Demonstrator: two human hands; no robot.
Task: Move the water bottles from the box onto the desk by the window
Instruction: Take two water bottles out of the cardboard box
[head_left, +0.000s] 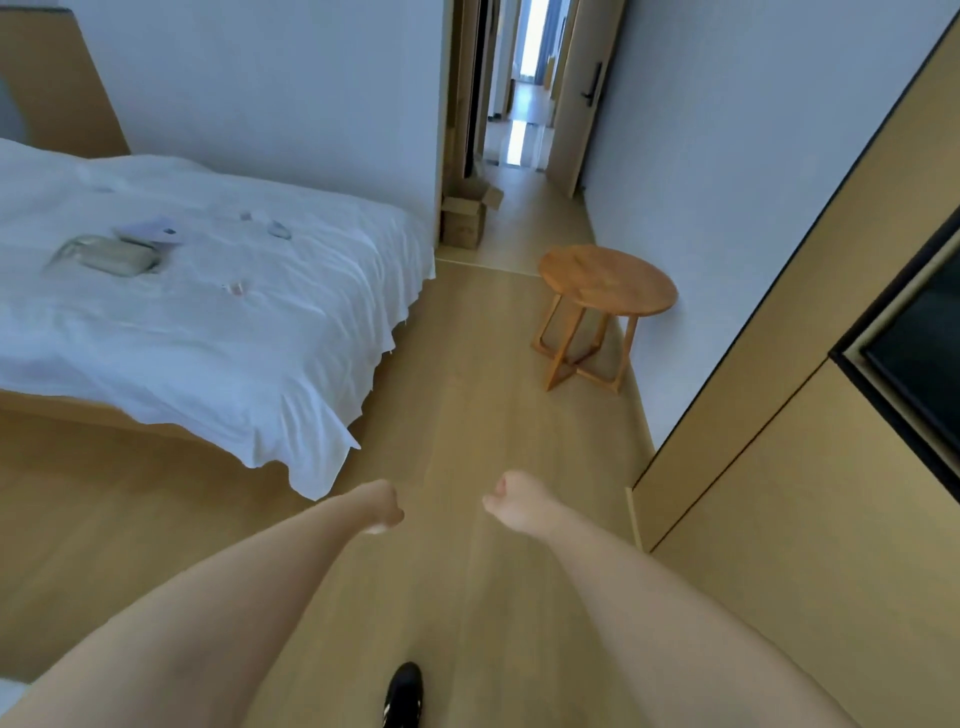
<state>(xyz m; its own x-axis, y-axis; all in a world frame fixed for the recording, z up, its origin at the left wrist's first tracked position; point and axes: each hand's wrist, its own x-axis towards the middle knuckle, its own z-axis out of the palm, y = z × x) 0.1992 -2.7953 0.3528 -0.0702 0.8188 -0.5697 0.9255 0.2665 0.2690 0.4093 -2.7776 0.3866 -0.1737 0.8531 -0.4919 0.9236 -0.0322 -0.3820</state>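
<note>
A brown cardboard box (464, 218) with open flaps stands on the floor far ahead, at the wall corner beside the doorway. Its inside is hidden from here, and no water bottle shows. Both my arms stretch forward over the wooden floor. My left hand (382, 506) is curled into a loose fist and holds nothing. My right hand (511, 500) is curled the same way, also with nothing in it. The two hands are about a hand's width apart, well short of the box. No desk or window is in view.
A bed (208, 322) with a white sheet and small items fills the left. A round wooden side table (605, 278) stands by the right wall. A wooden wardrobe (810, 415) lines the right. The door (584, 93) is open onto a corridor. My black shoe (404, 693) shows below.
</note>
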